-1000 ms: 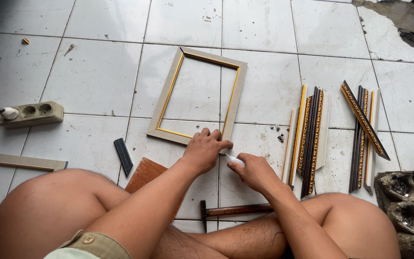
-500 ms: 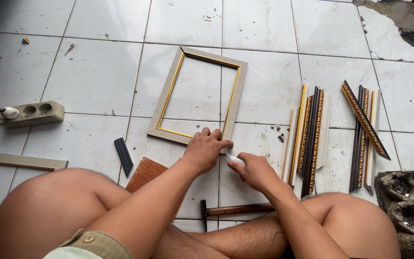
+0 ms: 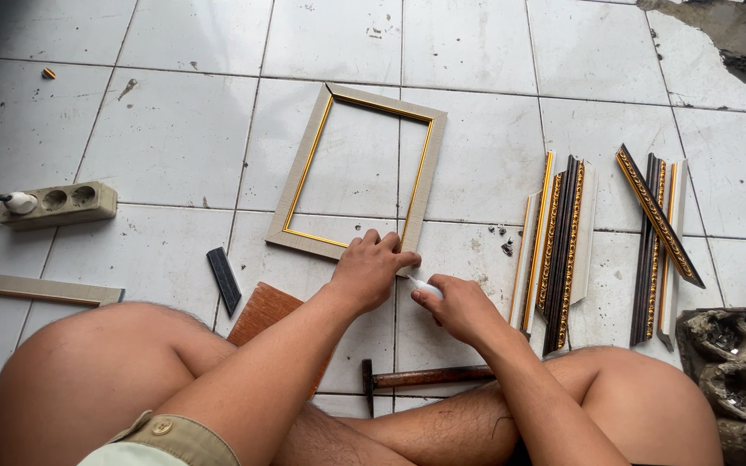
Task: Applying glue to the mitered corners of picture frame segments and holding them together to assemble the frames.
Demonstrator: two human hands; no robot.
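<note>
1. The left hand (image 3: pixel 371 269) presses flat on the near corner of the picture frame (image 3: pixel 357 173), which lies on the tiled floor (image 3: pixel 166 147).
2. The right hand (image 3: pixel 458 306) pinches a small white tube (image 3: pixel 425 286), tip touching that corner.
3. A hammer (image 3: pixel 429 378) lies near the legs, and moulding strips (image 3: pixel 559 242) lie to the right.

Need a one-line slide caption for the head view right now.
Left hand steadies a beige, gold-edged picture frame on the tiled floor while right hand holds a small white object at its near corner.
</note>
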